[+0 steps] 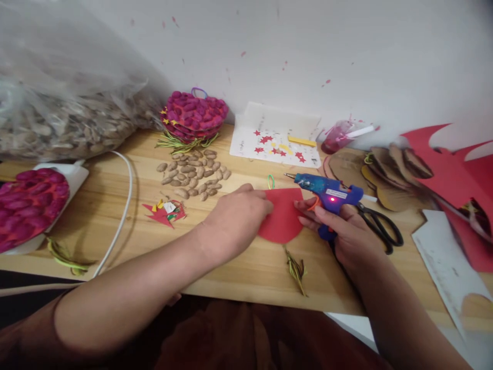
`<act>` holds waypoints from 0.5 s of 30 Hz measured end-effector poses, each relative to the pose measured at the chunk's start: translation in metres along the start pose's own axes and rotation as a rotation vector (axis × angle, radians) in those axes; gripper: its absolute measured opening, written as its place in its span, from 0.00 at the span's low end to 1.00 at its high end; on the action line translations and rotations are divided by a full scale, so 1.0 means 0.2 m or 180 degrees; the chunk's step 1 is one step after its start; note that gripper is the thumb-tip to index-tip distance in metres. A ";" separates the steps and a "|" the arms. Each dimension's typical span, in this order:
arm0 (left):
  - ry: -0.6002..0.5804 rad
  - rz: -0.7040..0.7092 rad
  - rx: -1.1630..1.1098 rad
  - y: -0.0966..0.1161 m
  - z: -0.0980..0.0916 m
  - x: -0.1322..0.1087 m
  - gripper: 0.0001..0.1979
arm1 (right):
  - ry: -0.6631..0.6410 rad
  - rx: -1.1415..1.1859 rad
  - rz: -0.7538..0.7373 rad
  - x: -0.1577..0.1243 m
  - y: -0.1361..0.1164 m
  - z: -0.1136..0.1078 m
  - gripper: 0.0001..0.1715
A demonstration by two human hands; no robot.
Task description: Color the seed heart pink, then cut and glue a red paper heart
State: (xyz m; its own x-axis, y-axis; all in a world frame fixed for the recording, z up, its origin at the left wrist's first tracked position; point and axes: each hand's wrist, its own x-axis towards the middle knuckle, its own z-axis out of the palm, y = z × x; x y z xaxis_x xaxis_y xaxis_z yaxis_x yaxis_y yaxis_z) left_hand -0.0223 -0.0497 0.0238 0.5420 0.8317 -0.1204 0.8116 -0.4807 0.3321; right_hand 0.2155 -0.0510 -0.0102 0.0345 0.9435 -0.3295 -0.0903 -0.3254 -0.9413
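My right hand (352, 231) is wrapped round a blue glue gun (327, 192) whose red light is lit. Its metal nozzle points left, and a white glue stick pokes out at the back. A red paper piece (283, 218) with a rounded lower edge lies before me, a small green loop (270, 181) at its top. My left hand (241, 216) is closed at the left edge of this piece, its fingertips mostly hidden. Some right fingertips reach the piece's right edge. Below it rests a green and brown twisted tuft (296, 272).
Peanuts (192, 172) and red scraps (165, 213) lie to the left, near a white cable (129, 195). Behind stand a purple peanut-covered craft (196, 115), a sheet with stars (275, 136) and a paint cup (337, 137). Black-handled scissors (381, 226) and cardboard pieces (346, 167) are at right.
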 end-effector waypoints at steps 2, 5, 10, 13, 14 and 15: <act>0.0139 -0.0105 -0.0030 -0.02 0.01 0.01 0.13 | 0.0005 0.0015 -0.0008 0.00 0.00 0.01 0.17; 0.0210 -0.0221 -0.0087 -0.05 0.01 0.02 0.14 | -0.0027 0.0057 -0.0034 0.00 0.00 0.01 0.18; 0.0407 -0.0229 -0.0141 -0.07 0.01 0.03 0.16 | -0.0061 0.0048 -0.0033 0.00 0.00 0.02 0.17; 0.0341 -0.0139 0.0014 -0.07 0.01 0.03 0.15 | -0.0119 0.0038 -0.0062 -0.01 0.00 0.02 0.17; 0.0313 -0.0101 0.0092 -0.07 0.01 0.02 0.15 | -0.0149 0.0035 -0.0082 -0.01 0.00 0.02 0.17; 0.0290 -0.0039 0.0165 -0.07 0.01 0.02 0.16 | -0.0173 0.0033 -0.0104 -0.01 0.00 0.02 0.17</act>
State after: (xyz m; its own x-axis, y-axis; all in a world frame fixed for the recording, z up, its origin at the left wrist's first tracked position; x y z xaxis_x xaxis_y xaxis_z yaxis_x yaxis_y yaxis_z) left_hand -0.0309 -0.0411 0.0169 0.5118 0.8583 -0.0377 0.8294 -0.4822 0.2820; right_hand 0.2119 -0.0523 -0.0102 -0.0166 0.9557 -0.2938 -0.1002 -0.2940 -0.9505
